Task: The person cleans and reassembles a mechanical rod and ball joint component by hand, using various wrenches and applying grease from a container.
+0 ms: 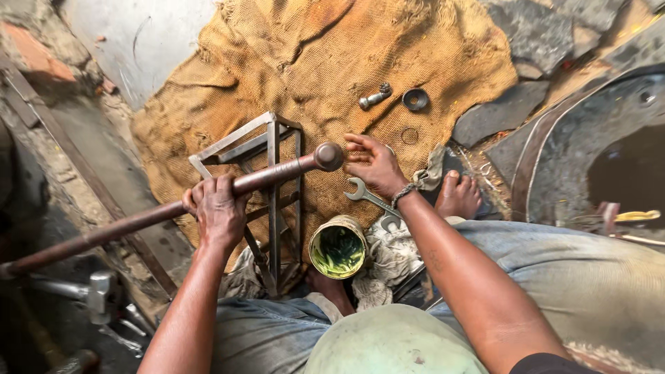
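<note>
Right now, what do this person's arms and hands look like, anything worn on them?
Both forearms are bare. The right hand has a braided cord or thin chain bracelet around the wrist. A dark short sleeve edge shows at the right upper arm. The left hand wears nothing: no gloves, rings or watch visible.

Our left hand (218, 208) is clenched in a fist, arm extended; our right hand (374, 165) reaches forward, fingers (357, 142) spread.

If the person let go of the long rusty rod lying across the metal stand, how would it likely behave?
The rod looks like thick solid steel, so probably stiff and heavy. Being round and resting on the stand, it may roll or slide off once the left hand releases it. Its rusty surface likely grips well.
</note>
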